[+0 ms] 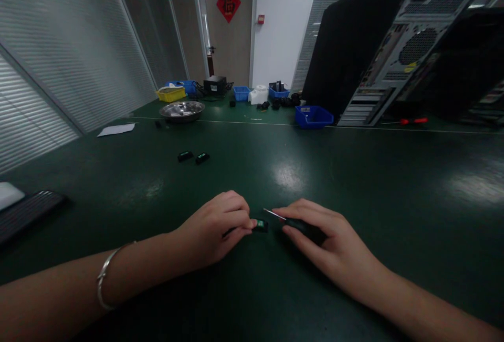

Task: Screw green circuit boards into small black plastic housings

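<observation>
My left hand (220,224) is closed, thumb and fingers pinched at the left end of a small black part with a green face (261,224) near the table's middle. Part of what lies inside that hand is hidden. Just to the right, my right hand (326,234) grips a screwdriver with a dark handle (301,225); its thin metal shaft points left, its tip slightly above and right of the small part. Two similar black parts with green faces, one (185,156) beside the other (202,158), lie farther back on the green table (244,300).
At the back stand a metal dish (182,111), a yellow basket (171,94), a blue bin (314,116) and a white device (259,94). A computer case (394,53) rises at the right, near a red screwdriver (413,120). A keyboard (29,213) lies at left.
</observation>
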Action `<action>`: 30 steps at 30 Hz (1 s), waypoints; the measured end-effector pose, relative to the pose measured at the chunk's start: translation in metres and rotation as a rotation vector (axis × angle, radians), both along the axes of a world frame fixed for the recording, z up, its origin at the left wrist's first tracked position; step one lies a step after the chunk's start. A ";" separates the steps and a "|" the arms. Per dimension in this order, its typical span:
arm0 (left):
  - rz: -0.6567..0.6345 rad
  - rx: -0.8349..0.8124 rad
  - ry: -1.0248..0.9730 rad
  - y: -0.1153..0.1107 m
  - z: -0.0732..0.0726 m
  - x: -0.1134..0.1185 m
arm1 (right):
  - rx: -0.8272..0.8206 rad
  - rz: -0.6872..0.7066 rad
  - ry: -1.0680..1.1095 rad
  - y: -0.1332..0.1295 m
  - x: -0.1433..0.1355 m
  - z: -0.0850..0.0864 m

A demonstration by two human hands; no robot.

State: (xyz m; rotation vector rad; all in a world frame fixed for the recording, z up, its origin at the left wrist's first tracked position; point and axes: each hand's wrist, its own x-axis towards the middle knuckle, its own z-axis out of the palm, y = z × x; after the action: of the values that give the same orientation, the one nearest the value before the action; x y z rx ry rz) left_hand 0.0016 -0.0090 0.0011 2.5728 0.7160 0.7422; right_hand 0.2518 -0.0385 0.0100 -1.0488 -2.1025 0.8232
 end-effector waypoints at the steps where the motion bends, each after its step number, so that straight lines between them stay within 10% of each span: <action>1: -0.006 -0.020 -0.020 0.000 0.000 0.000 | -0.004 0.004 -0.002 0.000 0.000 0.000; 16: 0.045 -0.289 -0.135 -0.007 -0.001 0.003 | -0.042 0.033 0.028 0.000 -0.002 0.004; 30: -0.136 -0.201 -0.044 -0.019 -0.004 0.013 | -0.103 0.013 -0.138 -0.006 -0.010 0.003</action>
State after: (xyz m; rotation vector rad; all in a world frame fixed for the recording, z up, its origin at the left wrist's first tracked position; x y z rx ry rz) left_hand 0.0142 -0.0275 -0.0025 2.3885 0.5642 0.6461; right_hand 0.2417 -0.0443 0.0131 -1.1768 -2.2029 0.8965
